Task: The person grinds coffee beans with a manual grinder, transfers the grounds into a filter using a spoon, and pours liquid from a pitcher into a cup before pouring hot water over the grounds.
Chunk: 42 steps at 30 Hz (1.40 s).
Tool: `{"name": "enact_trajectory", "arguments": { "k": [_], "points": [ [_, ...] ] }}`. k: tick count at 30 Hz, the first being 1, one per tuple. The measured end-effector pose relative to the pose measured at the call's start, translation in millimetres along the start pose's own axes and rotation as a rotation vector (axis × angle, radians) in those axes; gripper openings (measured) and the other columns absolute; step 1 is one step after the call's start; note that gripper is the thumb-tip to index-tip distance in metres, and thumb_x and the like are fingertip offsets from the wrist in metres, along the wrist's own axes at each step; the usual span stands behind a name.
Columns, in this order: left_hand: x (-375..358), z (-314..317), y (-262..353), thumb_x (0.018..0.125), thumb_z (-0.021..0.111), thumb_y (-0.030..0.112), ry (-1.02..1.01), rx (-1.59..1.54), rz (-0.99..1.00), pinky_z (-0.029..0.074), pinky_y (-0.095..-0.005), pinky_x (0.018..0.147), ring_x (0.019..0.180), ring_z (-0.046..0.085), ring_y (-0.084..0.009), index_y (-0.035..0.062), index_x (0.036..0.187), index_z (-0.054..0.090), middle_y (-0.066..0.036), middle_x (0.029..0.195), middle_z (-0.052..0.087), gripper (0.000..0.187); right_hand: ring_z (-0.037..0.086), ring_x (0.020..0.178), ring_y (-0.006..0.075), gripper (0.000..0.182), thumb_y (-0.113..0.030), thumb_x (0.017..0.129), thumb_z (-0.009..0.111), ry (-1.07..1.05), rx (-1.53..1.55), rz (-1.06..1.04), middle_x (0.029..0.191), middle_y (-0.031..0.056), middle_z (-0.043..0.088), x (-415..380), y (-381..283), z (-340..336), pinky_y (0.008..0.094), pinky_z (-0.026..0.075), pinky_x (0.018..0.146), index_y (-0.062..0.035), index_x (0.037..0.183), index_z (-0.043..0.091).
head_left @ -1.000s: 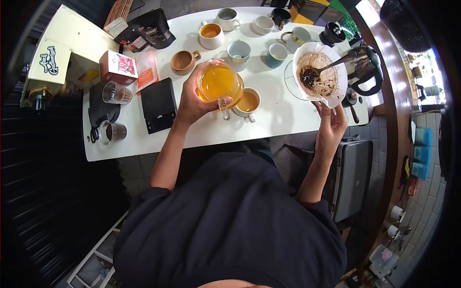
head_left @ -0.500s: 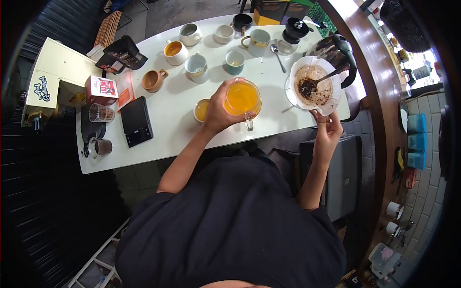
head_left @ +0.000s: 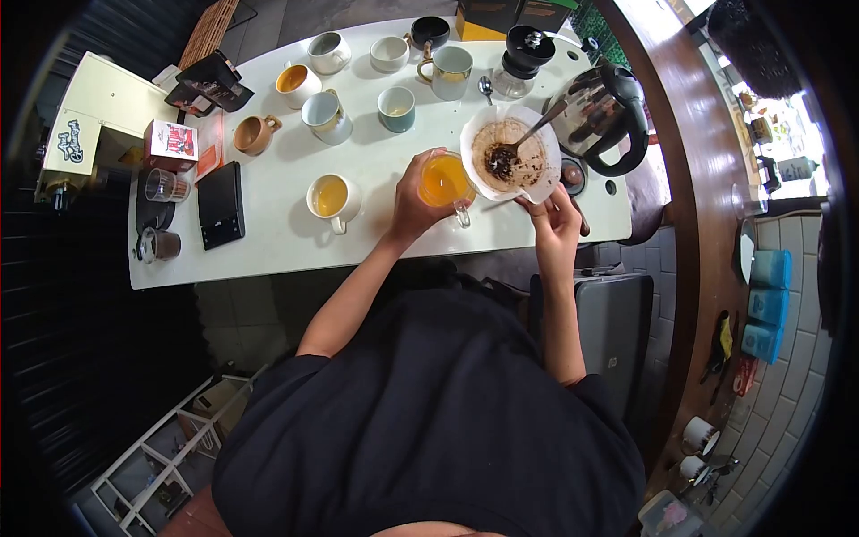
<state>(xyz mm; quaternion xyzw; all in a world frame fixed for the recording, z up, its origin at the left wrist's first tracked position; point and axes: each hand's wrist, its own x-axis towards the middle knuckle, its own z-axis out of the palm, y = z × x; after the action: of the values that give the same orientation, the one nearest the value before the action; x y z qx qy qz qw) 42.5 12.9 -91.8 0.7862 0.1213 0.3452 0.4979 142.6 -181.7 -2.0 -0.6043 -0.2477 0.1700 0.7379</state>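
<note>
My left hand (head_left: 410, 204) is wrapped around a clear glass mug (head_left: 445, 182) of orange liquid, held above the front of the table. Pinched at its near edge by the fingers of my right hand (head_left: 557, 224) is a white coffee dripper (head_left: 542, 190). Its paper filter (head_left: 486, 136) holds dark wet coffee grounds (head_left: 503, 164), and a spoon (head_left: 537, 125) leans in them. The dripper's left side overlaps the mug's rim in this view. Left of the mug stands a white cup (head_left: 347, 213) with yellowish liquid.
Several cups, among them a teal one (head_left: 396, 111) and a brown one (head_left: 255, 134), stand across the white table (head_left: 286, 246). A kettle (head_left: 617, 116) and a coffee grinder (head_left: 528, 54) are at the right. A black scale (head_left: 220, 206) lies left, near a red-and-white box (head_left: 172, 145).
My right hand has brought the dripper leftward, up close to the glass mug. My left hand keeps its hold on the mug. The white cup shows more fully now.
</note>
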Motion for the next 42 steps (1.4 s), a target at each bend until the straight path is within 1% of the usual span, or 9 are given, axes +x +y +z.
{"name": "enact_trajectory", "arguments": {
  "k": [2,7,19,25,27,31,33,36,42],
  "points": [
    [-1,5,-4,0.065,0.094,0.03,0.007,0.024,0.002,0.052,-0.0391,0.098,0.113,0.063,-0.0291,-0.0019,0.129,0.053,-0.016,0.124,0.061,0.083,0.062,0.11,0.0155,0.023,0.001,0.099,0.056,-0.043,0.0,0.024,0.119,0.0075,0.054,4,12,-8,0.0271,0.05,0.095,0.0101,0.119,0.061],
    [-1,9,-6,0.064,0.094,0.031,0.046,0.064,0.031,0.052,-0.0395,0.098,0.113,0.063,-0.0296,-0.0019,0.13,0.052,-0.016,0.124,0.061,0.085,0.056,0.093,0.0094,0.02,0.001,0.097,0.058,-0.071,-0.047,0.037,0.113,0.0059,0.056,12,34,-11,0.0225,0.048,0.088,0.0076,0.114,0.064],
    [2,12,-20,0.062,0.095,0.026,0.059,0.002,-0.019,0.052,-0.0405,0.095,0.112,0.063,-0.0303,0.0002,0.133,0.049,-0.015,0.12,0.061,0.088,0.061,0.108,0.0122,0.025,-0.006,0.097,0.064,-0.169,-0.016,0.053,0.121,0.0064,0.056,27,45,9,0.0169,0.043,0.069,0.006,0.119,0.063],
    [2,10,-29,0.063,0.095,0.029,0.081,0.057,-0.017,0.051,-0.0415,0.098,0.114,0.062,-0.0319,0.0016,0.133,0.05,-0.016,0.124,0.06,0.088,0.06,0.109,0.0123,0.027,-0.003,0.098,0.061,-0.098,-0.05,0.023,0.119,0.006,0.055,28,51,-2,0.0199,0.046,0.079,0.0066,0.124,0.061],
    [3,5,-31,0.063,0.095,0.031,0.077,0.156,0.034,0.05,-0.0418,0.1,0.117,0.061,-0.0327,0.0018,0.134,0.049,-0.016,0.128,0.058,0.089,0.062,0.11,0.0175,0.026,-0.004,0.101,0.055,-0.069,-0.05,0.018,0.116,0.007,0.056,27,52,-5,0.0365,0.052,0.103,0.0097,0.123,0.058],
    [-2,-7,-29,0.063,0.095,0.032,0.042,0.187,-0.037,0.05,-0.0425,0.101,0.119,0.059,-0.0325,0.0021,0.135,0.048,-0.016,0.131,0.057,0.091,0.062,0.108,0.0172,0.024,-0.004,0.101,0.055,-0.027,-0.053,0.053,0.112,0.0063,0.055,25,60,-8,0.0368,0.052,0.103,0.0099,0.12,0.059],
    [-3,-12,-30,0.062,0.095,0.033,0.024,0.148,-0.061,0.049,-0.0427,0.102,0.12,0.059,-0.0329,0.0026,0.137,0.046,-0.016,0.134,0.055,0.094,0.061,0.103,0.0129,0.017,0.003,0.099,0.055,0.02,-0.018,0.071,0.114,0.0066,0.054,25,61,-6,0.0274,0.049,0.094,0.0077,0.114,0.061],
    [-3,-13,-29,0.063,0.095,0.034,-0.017,0.175,-0.081,0.047,-0.043,0.105,0.124,0.056,-0.0343,0.0034,0.141,0.04,-0.017,0.138,0.05,0.101,0.063,0.108,0.0174,0.022,-0.004,0.102,0.053,0.0,-0.081,0.047,0.111,0.0071,0.056,28,69,-8,0.0358,0.052,0.103,0.01,0.118,0.059],
    [-19,-26,-21,0.067,0.092,0.035,-0.074,0.192,-0.22,0.038,-0.0455,0.113,0.137,0.041,-0.0375,0.0052,0.151,0.027,-0.022,0.147,0.038,0.11,0.066,0.106,0.0189,0.022,-0.006,0.103,0.053,0.072,-0.02,0.086,0.11,0.0083,0.058,33,84,0,0.0335,0.051,0.102,0.0094,0.117,0.059]
  ]
}}
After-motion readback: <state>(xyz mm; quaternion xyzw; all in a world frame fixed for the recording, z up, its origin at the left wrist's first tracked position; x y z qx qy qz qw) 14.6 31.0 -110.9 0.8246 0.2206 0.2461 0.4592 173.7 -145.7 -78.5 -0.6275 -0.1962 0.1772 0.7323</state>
